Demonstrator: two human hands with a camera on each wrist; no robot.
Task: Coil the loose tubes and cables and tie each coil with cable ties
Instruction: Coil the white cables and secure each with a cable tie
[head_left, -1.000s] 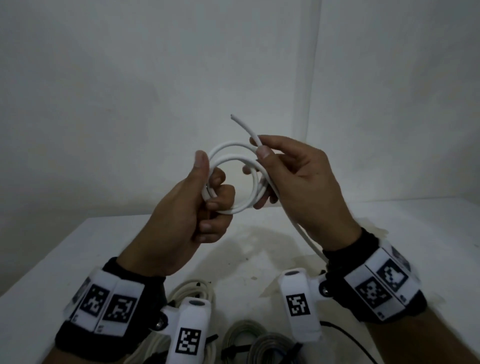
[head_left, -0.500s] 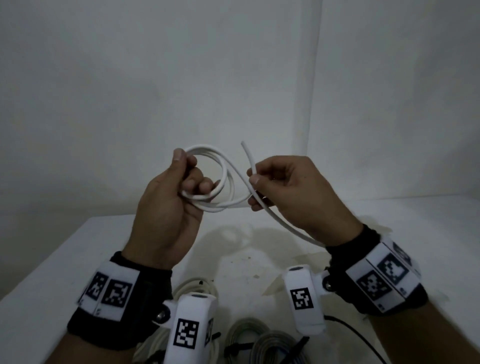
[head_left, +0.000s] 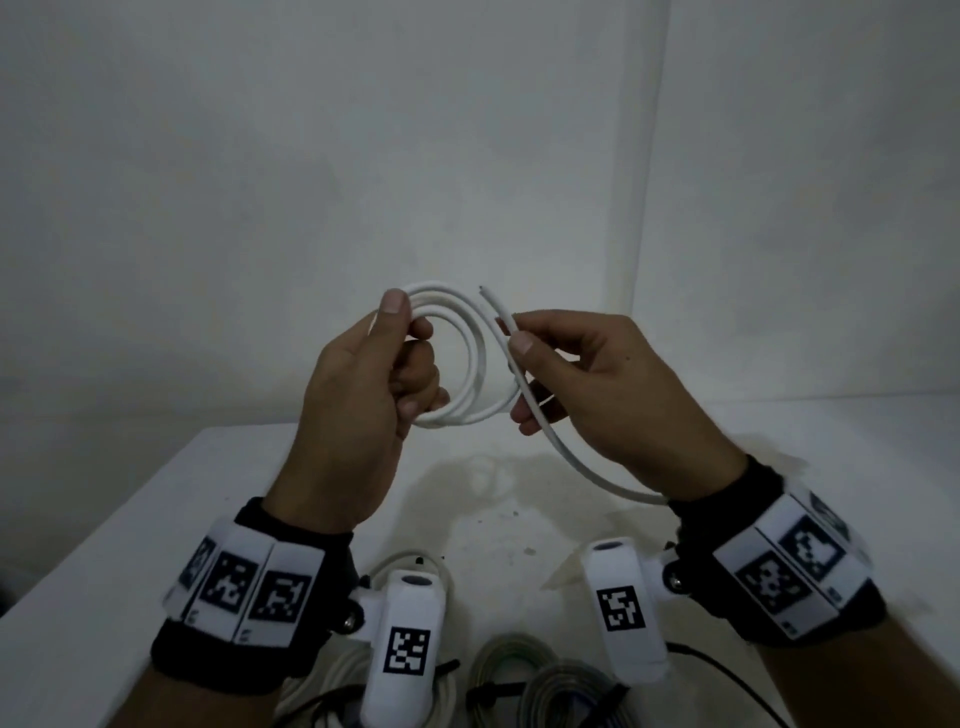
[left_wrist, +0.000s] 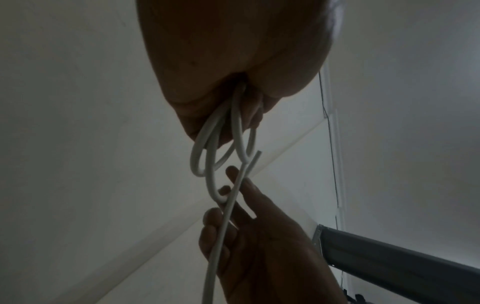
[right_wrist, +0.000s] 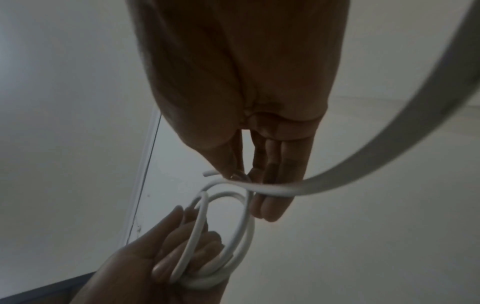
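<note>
White cable (head_left: 470, 358), wound in small loops and held in the air above the white table (head_left: 171, 499): left hand (head_left: 363, 395) grips the coil, right hand (head_left: 587, 384) pinches the free end, with tied coils (head_left: 524, 675) lying below.

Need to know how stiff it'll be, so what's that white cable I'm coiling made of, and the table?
White cable: looks like smooth, matte plastic sheathing, probably PVC; it holds springy round loops without kinking. Table: white, smooth, faintly glossy top, possibly laminate or painted board; stains show, but the core is not visible.
</note>
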